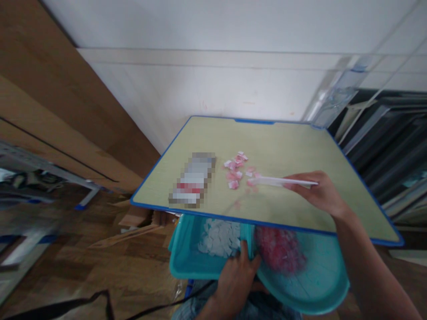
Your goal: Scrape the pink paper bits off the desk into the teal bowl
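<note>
My right hand (316, 191) is closed around a long, thin white tool (271, 180), held nearly level over the pale folding table (287, 146). The tool's far tip reaches the small pink and white pieces (234, 173) scattered mid-table; whether it grips one is too blurred to tell. Below the table's near edge, my left hand (235, 273) pinches the rim where a rectangular teal tray (187, 266) meets a round teal basin (320, 293). White flakes (222, 235) lie in the tray. A pinkish-red heap (280, 249), seemingly in clear plastic, sits in the basin.
A pixelated, phone-shaped object (193, 180) lies left of the pieces. A clear bottle (336, 100) stands at the table's back right corner, by dark stacked panels (393, 129). Cardboard (100, 111) leans at left. A black strap (106, 298) crosses low in front.
</note>
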### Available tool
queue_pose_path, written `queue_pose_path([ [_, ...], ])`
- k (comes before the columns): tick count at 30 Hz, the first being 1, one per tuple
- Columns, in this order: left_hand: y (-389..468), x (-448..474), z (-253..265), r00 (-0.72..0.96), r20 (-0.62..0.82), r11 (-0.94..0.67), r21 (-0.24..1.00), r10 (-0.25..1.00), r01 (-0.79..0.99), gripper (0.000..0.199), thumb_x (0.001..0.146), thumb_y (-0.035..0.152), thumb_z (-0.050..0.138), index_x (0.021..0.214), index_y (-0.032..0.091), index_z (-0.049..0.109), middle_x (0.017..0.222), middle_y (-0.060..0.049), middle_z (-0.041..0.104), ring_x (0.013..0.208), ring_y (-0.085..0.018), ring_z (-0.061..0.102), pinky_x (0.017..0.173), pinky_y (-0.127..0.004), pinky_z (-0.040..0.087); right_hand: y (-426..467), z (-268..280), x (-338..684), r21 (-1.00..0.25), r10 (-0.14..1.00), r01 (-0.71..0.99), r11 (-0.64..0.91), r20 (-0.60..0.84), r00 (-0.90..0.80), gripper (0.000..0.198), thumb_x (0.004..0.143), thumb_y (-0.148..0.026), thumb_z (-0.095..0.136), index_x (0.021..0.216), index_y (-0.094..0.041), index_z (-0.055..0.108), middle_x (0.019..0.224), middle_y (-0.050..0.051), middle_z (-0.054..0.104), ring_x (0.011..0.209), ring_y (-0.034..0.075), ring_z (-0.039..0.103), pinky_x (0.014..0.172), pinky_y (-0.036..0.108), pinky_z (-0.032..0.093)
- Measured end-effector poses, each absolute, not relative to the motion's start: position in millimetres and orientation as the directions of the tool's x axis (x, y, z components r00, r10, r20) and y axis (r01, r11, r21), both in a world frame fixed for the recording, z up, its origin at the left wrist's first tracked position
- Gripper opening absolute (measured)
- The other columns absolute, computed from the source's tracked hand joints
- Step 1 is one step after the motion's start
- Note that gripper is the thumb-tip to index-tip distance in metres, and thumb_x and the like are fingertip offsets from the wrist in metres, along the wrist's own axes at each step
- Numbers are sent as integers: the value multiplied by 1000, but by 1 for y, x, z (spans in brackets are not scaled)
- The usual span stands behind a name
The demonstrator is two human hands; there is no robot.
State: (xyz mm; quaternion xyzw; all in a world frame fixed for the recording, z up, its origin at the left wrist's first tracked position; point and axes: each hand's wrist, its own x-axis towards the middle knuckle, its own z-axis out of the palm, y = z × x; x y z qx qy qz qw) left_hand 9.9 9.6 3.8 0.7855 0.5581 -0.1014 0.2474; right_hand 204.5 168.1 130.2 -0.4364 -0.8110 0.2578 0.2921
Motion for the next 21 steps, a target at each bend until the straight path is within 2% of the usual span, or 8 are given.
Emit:
queue_pose_path([
  [2, 10, 10, 4, 353, -439, -250, 277, 826, 928, 68, 63, 56, 62, 122, 31, 42, 133, -18, 31, 89, -27, 60, 71, -40, 51, 171, 129, 205, -667, 871, 577, 472, 252, -422, 26, 79, -36, 54, 85, -19, 72, 82, 5, 73, 68, 19, 67, 59, 25, 51],
  [6, 11, 9, 5, 368, -446, -258, 289, 816, 922, 65, 63, 56, 62, 121, 30, 44, 134, -19, 30, 90, -28, 59, 71, -41, 50, 172, 131, 206, -648, 835, 566, 510, 216, -505, 25, 78, -37, 54, 85, -20, 72, 78, 4, 73, 63, 19, 66, 55, 25, 50],
  [12, 11, 9, 5, 362, -436, -260, 276, 824, 925, 65, 64, 55, 62, 120, 29, 44, 134, -20, 31, 89, -28, 60, 70, -41, 50, 173, 136, 210, -641, 874, 610, 466, 227, -429, 24, 77, -37, 56, 81, -21, 72, 74, 4, 72, 58, 17, 64, 50, 24, 48],
  [21, 11, 10, 8, 357, -434, -253, 281, 827, 926, 68, 63, 54, 63, 123, 29, 43, 134, -22, 31, 90, -30, 60, 71, -41, 50, 174, 132, 208, -657, 830, 557, 508, 200, -521, 25, 78, -34, 54, 86, -18, 72, 82, 6, 73, 69, 19, 67, 60, 26, 51],
])
